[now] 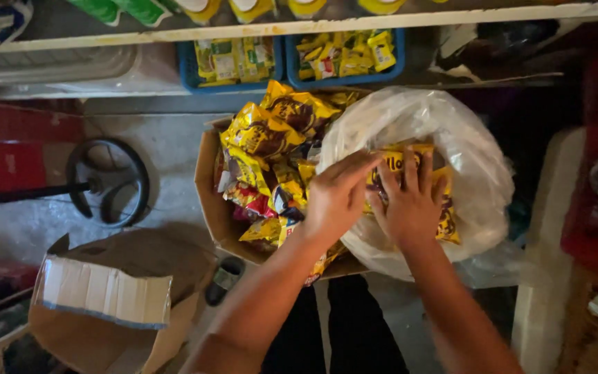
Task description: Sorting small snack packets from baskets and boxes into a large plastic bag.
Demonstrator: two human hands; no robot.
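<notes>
Head view: I watched both hands at the clear plastic bag (pixel 451 138) beside the cardboard box (pixel 209 201).
Risk: I judged the thin bag could tear or slump, spilling packets.
Yellow packet (pixel 399 163): inside the bag, under both hands.
Left hand (pixel 337 197): fingers together, pressed on it.
Right hand (pixel 413 204): fingers apart, flat on it.
</notes>
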